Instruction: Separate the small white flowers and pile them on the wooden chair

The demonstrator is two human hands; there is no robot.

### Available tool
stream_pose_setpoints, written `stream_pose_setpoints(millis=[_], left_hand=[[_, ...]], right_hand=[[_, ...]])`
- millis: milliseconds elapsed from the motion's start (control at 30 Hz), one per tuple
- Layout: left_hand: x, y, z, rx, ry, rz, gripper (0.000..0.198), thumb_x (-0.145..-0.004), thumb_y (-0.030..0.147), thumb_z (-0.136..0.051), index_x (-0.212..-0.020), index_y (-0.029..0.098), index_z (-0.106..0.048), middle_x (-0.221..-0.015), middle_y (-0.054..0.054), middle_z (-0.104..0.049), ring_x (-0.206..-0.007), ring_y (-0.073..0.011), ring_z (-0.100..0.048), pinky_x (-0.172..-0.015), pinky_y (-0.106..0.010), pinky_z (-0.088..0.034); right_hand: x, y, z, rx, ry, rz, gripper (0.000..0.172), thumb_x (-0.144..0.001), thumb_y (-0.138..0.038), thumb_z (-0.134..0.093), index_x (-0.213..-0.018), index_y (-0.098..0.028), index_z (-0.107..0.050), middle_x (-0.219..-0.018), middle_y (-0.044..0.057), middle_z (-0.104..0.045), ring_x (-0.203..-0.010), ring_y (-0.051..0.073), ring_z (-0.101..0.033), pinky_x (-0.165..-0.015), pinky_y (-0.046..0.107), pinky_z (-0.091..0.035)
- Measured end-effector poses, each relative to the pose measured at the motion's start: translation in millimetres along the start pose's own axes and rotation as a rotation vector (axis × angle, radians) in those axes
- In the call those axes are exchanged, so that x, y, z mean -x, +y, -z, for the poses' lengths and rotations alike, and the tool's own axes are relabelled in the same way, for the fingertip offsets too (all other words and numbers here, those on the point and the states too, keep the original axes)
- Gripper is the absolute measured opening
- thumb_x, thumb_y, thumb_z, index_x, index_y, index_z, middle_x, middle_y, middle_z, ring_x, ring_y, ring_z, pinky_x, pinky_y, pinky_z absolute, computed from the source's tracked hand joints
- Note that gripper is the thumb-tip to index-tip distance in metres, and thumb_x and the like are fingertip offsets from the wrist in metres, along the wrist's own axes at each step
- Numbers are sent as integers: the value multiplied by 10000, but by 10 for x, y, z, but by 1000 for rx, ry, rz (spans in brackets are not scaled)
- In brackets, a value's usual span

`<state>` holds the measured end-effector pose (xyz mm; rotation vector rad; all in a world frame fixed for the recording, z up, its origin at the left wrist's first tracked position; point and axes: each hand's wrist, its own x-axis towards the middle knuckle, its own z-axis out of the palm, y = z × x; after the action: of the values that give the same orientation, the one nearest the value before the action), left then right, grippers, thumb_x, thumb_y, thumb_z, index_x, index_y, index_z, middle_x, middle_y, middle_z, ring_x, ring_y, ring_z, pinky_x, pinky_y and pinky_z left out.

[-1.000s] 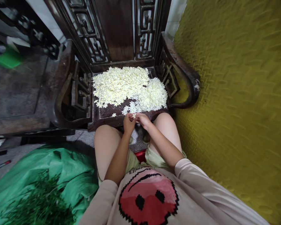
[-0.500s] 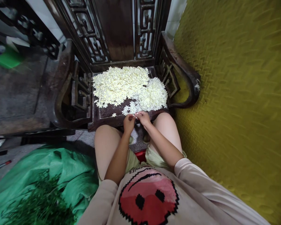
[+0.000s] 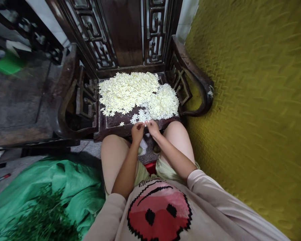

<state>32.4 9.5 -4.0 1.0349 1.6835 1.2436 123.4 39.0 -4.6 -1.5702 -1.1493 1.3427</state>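
Observation:
White and cream flowers lie on the dark wooden chair seat: a wide pile at the back and left, a rounder pile at the right. A few loose flowers lie in front of them, and a single flower sits apart at the left. At the seat's front edge my left hand is closed in a pinch, its fingertips close to those of my right hand, which also pinches. Something small and pale shows between the fingertips, too small to name.
Curved armrests flank the seat, with a carved backrest behind. A dark wooden surface with a green container stands left. Green cloth with leafy sprigs lies lower left. A yellow textured mat rises at the right.
My right hand has shifted very slightly down, and its fingertips have changed position a little near those of my left hand. The flower piles look the same.

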Motion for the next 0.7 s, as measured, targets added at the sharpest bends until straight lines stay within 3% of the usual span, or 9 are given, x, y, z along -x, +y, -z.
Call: stream_pose_setpoints(millis=[300, 567, 700], left_hand=[[12, -21, -1, -18, 27, -69, 164, -765, 330, -533, -759, 170, -567, -725, -15, -610, -668, -123, -555, -674, -244, -435], [56, -8, -21, -168, -32, -135, 171, -798, 330, -489, -758, 180, -559, -739, -21, -594, -693, -136, -543, -687, -259, -426], [90, 45, 3, -237, 2, -193, 164, -789, 307, -509, -886, 186, -561, -803, -32, -584, -719, -145, -535, -727, -275, -418]], right_hand=[[28, -36, -9, 18, 2, 30, 298, -737, -407, -528, -554, -185, -448, -512, -52, -412, -511, 92, -351, -524, 232, -279], [22, -72, 8, -39, 44, -40, 474, -714, -590, -496, -474, -203, -362, -432, -49, -367, -460, 90, -338, -494, 240, -283], [22, -70, 9, -108, 33, -27, 476, -679, -597, -533, -478, -205, -354, -436, -55, -370, -447, 81, -324, -487, 235, -289]])
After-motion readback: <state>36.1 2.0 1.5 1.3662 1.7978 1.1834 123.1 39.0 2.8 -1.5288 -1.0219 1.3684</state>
